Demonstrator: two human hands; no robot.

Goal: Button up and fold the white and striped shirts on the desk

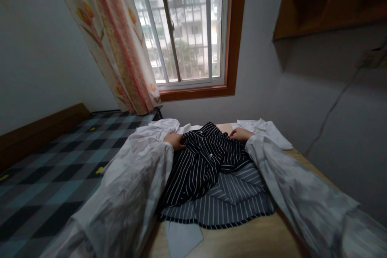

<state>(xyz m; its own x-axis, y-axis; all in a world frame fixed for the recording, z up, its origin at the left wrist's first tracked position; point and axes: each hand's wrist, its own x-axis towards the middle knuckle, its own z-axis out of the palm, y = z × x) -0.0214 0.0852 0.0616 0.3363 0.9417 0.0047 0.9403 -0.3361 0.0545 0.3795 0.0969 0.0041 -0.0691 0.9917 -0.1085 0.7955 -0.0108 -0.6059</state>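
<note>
A black shirt with thin white stripes (205, 165) lies crumpled on a wooden table (256, 242), its paler inside showing toward me. My left hand (174, 140) is closed on the shirt's far left edge. My right hand (240, 134) rests on the shirt's far right edge, its fingers curled into the cloth. Both arms are in loose pale sleeves. White garments (157, 129) lie under and behind the striped shirt, spreading left and right (266, 129).
A bed with a dark checked cover (45, 177) stands at the left against the table. A window (187, 28) with a patterned curtain (121, 40) is ahead. A wooden shelf (332, 0) hangs on the right wall. A pale cloth piece (183, 238) lies at the table's near edge.
</note>
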